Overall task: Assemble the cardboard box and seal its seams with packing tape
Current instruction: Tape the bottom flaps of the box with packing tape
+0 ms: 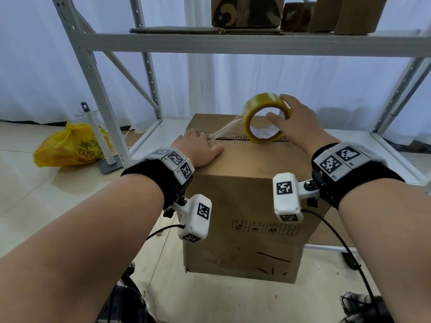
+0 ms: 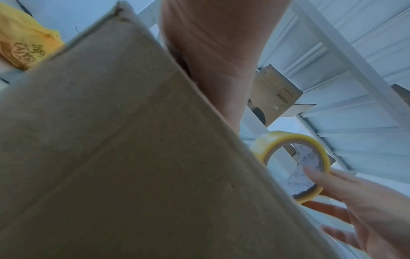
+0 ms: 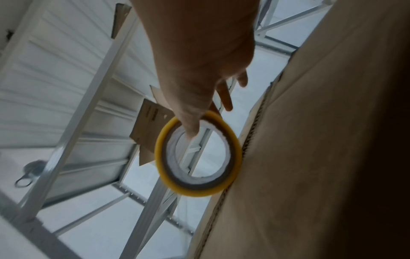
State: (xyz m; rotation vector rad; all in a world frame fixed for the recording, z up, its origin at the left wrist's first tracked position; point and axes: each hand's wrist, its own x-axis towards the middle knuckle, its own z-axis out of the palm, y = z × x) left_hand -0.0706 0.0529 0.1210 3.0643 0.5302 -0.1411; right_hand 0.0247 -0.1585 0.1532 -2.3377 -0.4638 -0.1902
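Cardboard box [image 1: 251, 194] stands on the floor in front of the metal shelving [image 1: 233, 44], with its top flaps folded down so that they meet in a seam [image 1: 242, 138] across the top. The left hand [image 1: 198, 149] lies flat on the near flap at the left end of this seam, fingers straight, and it seems to press the free end of the tape onto the cardboard; it grips nothing. The right hand [image 1: 296, 123] holds the roll of packing tape [image 1: 265, 117]: the thumb is hooked inside the core and the other fingers lie over the outer rim, as the right wrist view shows. The roll stands on its edge directly on the seam, about in the middle of it, and a strip of clear tape [image 1: 225, 128] runs tight from the roll to the place under the left fingers. In my judgement the step in hand is to lay the tape along the seam toward the right end. To do it well, the left hand should keep firm pressure on the start, so the end does not lift. The right hand should pull the roll low and straight, staying centred over the gap, with steady tension so no wrinkles or bubbles form. If the roll drifts to one flap, the seal will be weak. Beside the box, on the floor to the left, a yellow plastic bag [image 1: 70, 145] lies near a white stand [image 1: 99, 136].
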